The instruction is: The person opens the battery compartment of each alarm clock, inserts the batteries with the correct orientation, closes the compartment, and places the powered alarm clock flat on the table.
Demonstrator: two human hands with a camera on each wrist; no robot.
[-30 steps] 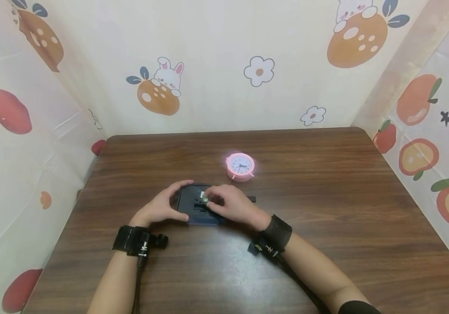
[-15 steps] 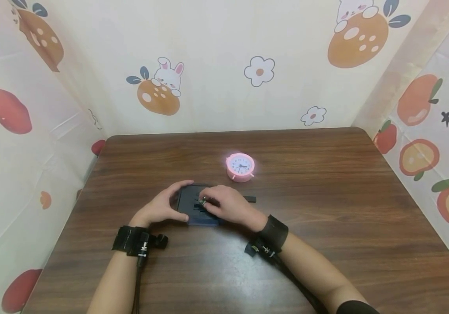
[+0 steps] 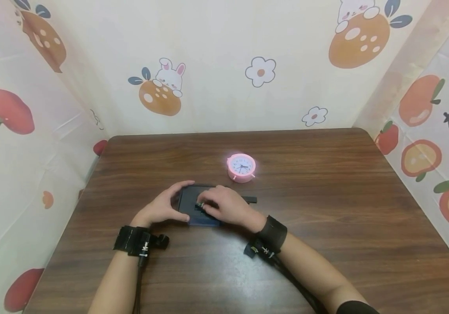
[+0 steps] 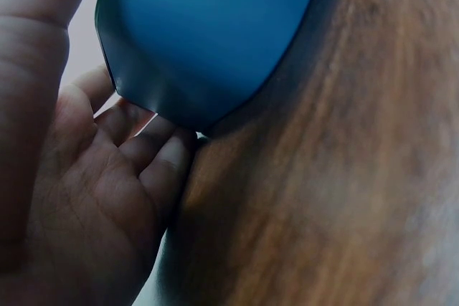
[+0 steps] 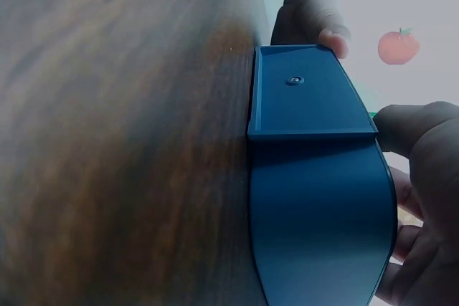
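Observation:
A dark-blue device with a black back (image 3: 188, 198) lies flat on the table, a small recess facing up. My left hand (image 3: 161, 207) holds its left end, thumb on the near side and fingers at the far edge. In the left wrist view, the palm and fingers curve round the device's blue end (image 4: 208, 34). My right hand (image 3: 228, 207) pinches a small green cylinder (image 3: 199, 205), apparently a battery, at the recess. Its fingers hide most of it. In the right wrist view, my right thumb (image 5: 401, 127) is at the device's upper edge, above a blue side panel (image 5: 312, 94).
Behind the device stands a pink round alarm clock (image 3: 241, 167). A short dark flat bar (image 3: 250, 199) shows just right of the right hand, its other end hidden. The brown wooden table (image 3: 318, 183) ends at printed curtains on the back and sides.
The right hand has shifted slightly left and toward me, lowering the green cylinder to the recess. Less of the cylinder shows. The left hand and the device stay in place.

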